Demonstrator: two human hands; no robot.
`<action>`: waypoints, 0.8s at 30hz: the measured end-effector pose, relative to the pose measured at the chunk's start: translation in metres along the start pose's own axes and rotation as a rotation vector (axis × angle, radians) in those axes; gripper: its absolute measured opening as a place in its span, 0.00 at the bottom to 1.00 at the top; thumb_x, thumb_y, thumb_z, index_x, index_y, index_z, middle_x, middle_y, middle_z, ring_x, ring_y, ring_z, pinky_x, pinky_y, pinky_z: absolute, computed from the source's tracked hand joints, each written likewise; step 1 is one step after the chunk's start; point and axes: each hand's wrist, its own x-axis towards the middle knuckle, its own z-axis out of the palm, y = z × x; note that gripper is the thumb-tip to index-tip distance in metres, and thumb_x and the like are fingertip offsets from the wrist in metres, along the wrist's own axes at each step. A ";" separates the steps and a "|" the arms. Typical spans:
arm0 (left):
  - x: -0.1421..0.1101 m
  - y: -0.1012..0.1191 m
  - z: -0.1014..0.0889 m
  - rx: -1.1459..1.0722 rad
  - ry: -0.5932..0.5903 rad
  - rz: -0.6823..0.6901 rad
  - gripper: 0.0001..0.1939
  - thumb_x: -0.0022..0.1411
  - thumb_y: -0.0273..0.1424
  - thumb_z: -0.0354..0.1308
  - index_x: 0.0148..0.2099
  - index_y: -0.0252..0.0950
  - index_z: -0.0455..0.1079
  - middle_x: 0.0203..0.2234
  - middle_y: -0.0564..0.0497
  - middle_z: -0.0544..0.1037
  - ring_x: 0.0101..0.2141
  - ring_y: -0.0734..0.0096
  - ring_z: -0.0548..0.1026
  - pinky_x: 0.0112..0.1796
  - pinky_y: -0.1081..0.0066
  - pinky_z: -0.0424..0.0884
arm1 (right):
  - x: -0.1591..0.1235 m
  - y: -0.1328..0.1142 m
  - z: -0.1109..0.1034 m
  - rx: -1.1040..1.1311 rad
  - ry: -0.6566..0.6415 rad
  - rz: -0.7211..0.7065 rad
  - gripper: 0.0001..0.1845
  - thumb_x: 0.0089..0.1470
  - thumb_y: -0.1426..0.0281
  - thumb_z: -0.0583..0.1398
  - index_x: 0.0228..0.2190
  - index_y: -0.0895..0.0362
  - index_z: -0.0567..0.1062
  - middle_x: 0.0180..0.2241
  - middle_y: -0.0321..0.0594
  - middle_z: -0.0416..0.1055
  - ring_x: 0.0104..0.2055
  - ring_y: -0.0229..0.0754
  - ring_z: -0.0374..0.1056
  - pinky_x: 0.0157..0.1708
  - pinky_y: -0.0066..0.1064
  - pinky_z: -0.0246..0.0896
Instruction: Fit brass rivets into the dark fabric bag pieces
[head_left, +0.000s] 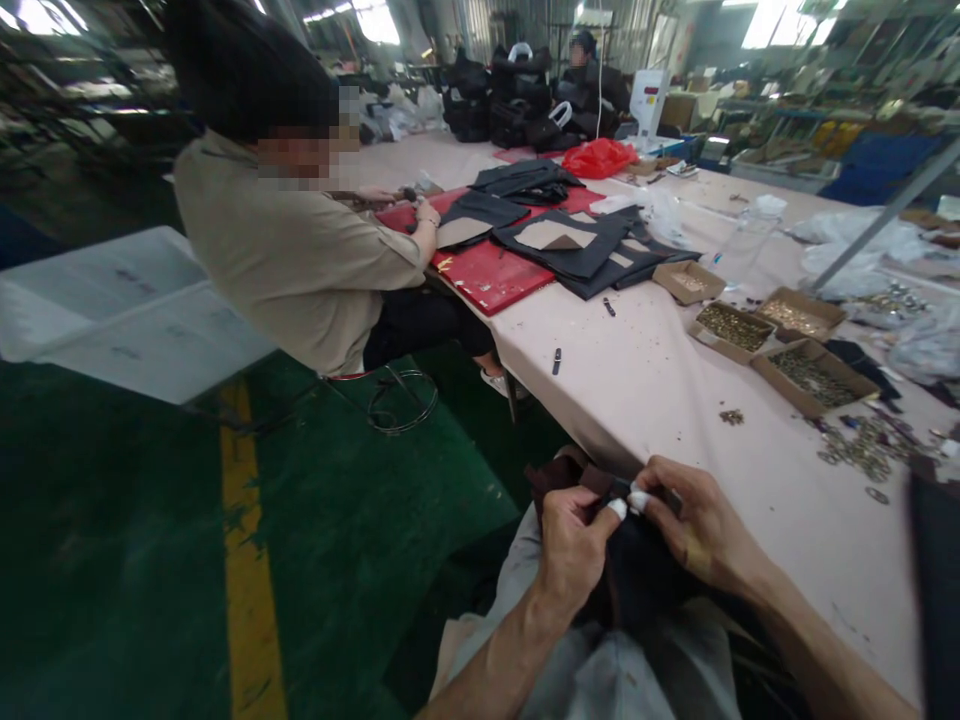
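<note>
1. My left hand and right hand are both closed in a pinch on the dark cloth, fingertips nearly meeting at its upper edge, where brown material shows. I judge they sit this close to keep that short stretch firm.
2. The cloth lies between and below the hands, draped over the lap beside the surface; the lap probably takes its weight. What sits right between the fingertips is too small and blurred for me to tell.
3. White wrapping covers fingertips on both hands, likely to guard the skin.
4. Beyond the right hand are loose metal pieces and a small box of similar bits, one of several grouped together, presumably to stop them mixing.
5. Farther out, dark panels lie stacked partly on a red board, near a seated co-worker; the board perhaps shields the surface.
</note>
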 end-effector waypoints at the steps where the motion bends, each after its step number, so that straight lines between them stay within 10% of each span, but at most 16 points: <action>1: 0.000 0.000 0.000 -0.013 -0.030 0.007 0.08 0.56 0.31 0.66 0.28 0.32 0.76 0.25 0.50 0.74 0.29 0.70 0.67 0.31 0.71 0.64 | 0.000 -0.001 0.001 0.001 0.019 0.032 0.05 0.63 0.73 0.58 0.33 0.54 0.72 0.29 0.36 0.68 0.29 0.40 0.63 0.27 0.31 0.54; 9: 0.013 -0.013 0.003 -0.199 -0.113 -0.054 0.09 0.58 0.34 0.70 0.35 0.32 0.78 0.28 0.50 0.76 0.32 0.68 0.71 0.35 0.72 0.66 | 0.002 0.001 0.007 -0.077 0.146 -0.134 0.05 0.63 0.73 0.55 0.38 0.52 0.69 0.34 0.42 0.67 0.35 0.47 0.64 0.34 0.37 0.60; 17: 0.005 -0.006 0.004 -0.021 -0.144 0.024 0.09 0.59 0.33 0.68 0.32 0.31 0.79 0.27 0.47 0.77 0.30 0.68 0.70 0.32 0.71 0.65 | -0.002 0.007 0.002 0.279 0.084 0.284 0.09 0.56 0.64 0.66 0.28 0.55 0.73 0.24 0.34 0.66 0.25 0.37 0.57 0.24 0.28 0.49; 21: 0.007 -0.006 0.008 -0.140 -0.174 -0.020 0.09 0.59 0.33 0.68 0.35 0.31 0.80 0.31 0.46 0.79 0.35 0.63 0.74 0.38 0.70 0.68 | 0.005 0.055 -0.019 0.360 -0.008 0.379 0.14 0.53 0.58 0.66 0.31 0.57 0.77 0.27 0.37 0.73 0.27 0.39 0.64 0.27 0.28 0.55; 24: 0.011 -0.008 0.008 -0.148 -0.116 -0.053 0.09 0.55 0.34 0.70 0.33 0.32 0.80 0.29 0.47 0.79 0.35 0.62 0.76 0.39 0.69 0.69 | 0.011 0.119 -0.054 -0.143 0.362 0.563 0.17 0.51 0.55 0.63 0.29 0.57 0.79 0.26 0.41 0.76 0.28 0.44 0.68 0.30 0.31 0.59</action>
